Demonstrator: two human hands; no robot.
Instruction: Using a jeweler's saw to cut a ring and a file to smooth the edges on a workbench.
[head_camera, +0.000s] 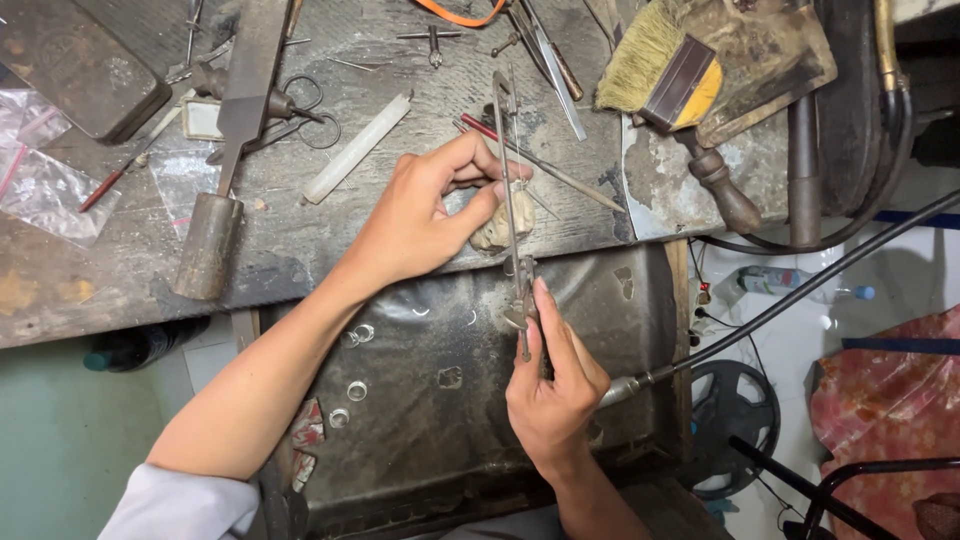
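While both hands work at mid-frame, a jeweller's saw frame (512, 200) stands across the bench edge.

Saw frame: thin, dark metal, running from upper centre down to the right hand (553, 385), which grips its lower handle end. Left hand (425, 215) pinches a small pale lump (500, 228) against the bench edge, touching the frame. Two clear plastic bags (45, 185) at the far left, crumpled. One yellow-bristled brush (665, 65), upper right. One white stick (357, 148), upper centre-left. About four small rings (357, 390) in the dark tray (620, 330) below.
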